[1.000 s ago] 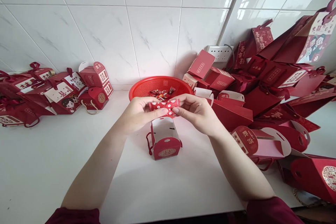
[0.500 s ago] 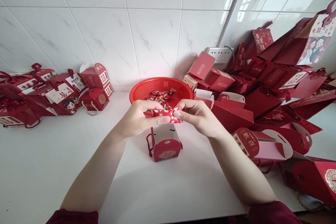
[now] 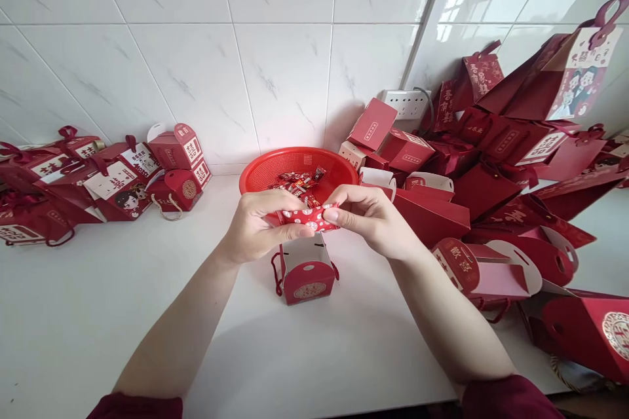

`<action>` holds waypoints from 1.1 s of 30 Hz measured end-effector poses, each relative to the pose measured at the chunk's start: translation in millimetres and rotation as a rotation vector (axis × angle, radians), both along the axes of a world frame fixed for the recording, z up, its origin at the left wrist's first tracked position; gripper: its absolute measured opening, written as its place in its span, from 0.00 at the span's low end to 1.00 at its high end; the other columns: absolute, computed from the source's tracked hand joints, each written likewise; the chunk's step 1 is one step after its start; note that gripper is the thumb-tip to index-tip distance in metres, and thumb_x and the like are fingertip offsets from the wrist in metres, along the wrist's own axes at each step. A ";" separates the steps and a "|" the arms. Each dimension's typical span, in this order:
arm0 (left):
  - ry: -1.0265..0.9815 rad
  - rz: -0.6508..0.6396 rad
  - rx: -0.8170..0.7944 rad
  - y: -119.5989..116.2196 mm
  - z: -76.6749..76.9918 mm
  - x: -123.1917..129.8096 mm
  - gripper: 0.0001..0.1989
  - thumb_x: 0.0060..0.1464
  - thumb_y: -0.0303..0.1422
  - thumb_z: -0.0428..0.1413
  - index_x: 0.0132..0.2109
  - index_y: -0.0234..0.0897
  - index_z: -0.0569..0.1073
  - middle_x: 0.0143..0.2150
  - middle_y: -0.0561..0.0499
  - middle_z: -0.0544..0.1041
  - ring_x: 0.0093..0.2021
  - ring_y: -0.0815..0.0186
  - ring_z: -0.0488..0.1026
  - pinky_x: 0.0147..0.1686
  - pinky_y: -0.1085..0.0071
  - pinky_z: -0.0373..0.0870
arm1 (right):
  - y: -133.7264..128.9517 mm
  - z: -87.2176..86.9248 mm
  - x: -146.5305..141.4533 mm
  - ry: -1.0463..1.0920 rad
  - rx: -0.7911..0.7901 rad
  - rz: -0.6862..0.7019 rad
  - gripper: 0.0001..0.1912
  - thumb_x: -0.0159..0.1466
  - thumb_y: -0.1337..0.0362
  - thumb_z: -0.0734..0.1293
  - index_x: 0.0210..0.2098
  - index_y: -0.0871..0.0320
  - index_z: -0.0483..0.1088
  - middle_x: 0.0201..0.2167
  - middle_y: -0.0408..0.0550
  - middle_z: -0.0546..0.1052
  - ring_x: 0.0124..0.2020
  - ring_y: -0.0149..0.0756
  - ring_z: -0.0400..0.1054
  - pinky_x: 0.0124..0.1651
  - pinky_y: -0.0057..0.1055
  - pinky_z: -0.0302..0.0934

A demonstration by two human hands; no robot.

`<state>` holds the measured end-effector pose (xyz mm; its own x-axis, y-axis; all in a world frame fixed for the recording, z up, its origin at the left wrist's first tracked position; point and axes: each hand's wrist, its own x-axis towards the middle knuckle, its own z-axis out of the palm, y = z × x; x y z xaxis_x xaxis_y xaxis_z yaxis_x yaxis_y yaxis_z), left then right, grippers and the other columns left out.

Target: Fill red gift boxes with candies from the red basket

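Note:
Between my two hands is a small red candy packet point(image 3: 307, 216) with white round prints. My left hand point(image 3: 263, 224) pinches its left part between thumb and fingers. At the other end, my right hand point(image 3: 366, 217) grips the packet the same way. Just below it stands an open red gift box point(image 3: 309, 281) with a white inside, red cord handles and a round gold print; the packet hides part of its back. Behind my hands, a red plastic basket point(image 3: 255, 173) holds several small wrapped candies point(image 3: 299, 182).
Red gift boxes point(image 3: 181, 190) with ribbons are grouped at the left by the tiled wall. A large heap of red boxes point(image 3: 432, 209) fills the right side. A white power strip point(image 3: 405, 103) lies against the wall behind that heap.
The packet has tilted slightly between my fingers, and both hands keep hold of it. The whole view has shifted a little. The open box stays in place.

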<state>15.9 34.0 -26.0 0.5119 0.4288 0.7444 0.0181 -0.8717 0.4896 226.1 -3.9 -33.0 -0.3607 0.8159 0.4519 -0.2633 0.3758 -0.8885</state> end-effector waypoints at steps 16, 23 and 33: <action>0.907 0.343 -0.347 1.2 8.1 -18.7 0.16 0.59 0.46 0.52 0.44 0.43 0.79 0.46 0.48 0.74 0.40 0.61 0.74 0.38 0.68 0.71 | 7.0 0.7 18.8 -0.358 0.233 -0.274 0.04 0.66 0.64 0.68 0.40 0.58 0.72 0.35 0.45 0.77 0.33 0.31 0.69 0.35 0.28 0.64; 1.038 0.242 -0.523 0.0 7.9 -22.1 0.15 0.60 0.44 0.50 0.45 0.43 0.76 0.43 0.51 0.78 0.41 0.61 0.75 0.38 0.70 0.68 | 4.6 4.8 28.7 -1.011 0.295 -0.003 0.12 0.67 0.70 0.61 0.47 0.57 0.73 0.43 0.48 0.79 0.41 0.36 0.72 0.42 0.31 0.64; 0.880 0.309 -0.451 12.2 6.9 -16.8 0.20 0.62 0.48 0.49 0.57 0.53 0.72 0.53 0.53 0.76 0.49 0.61 0.74 0.46 0.70 0.70 | 36.7 -15.6 66.6 -1.307 0.153 -0.539 0.14 0.67 0.69 0.60 0.49 0.58 0.72 0.46 0.54 0.77 0.45 0.44 0.72 0.43 0.34 0.61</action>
<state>-0.9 46.2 -19.1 0.6175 0.7799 -0.1018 0.7190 -0.5073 0.4751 292.8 32.9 -48.6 -0.2461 0.9597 0.1358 0.9063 0.2775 -0.3187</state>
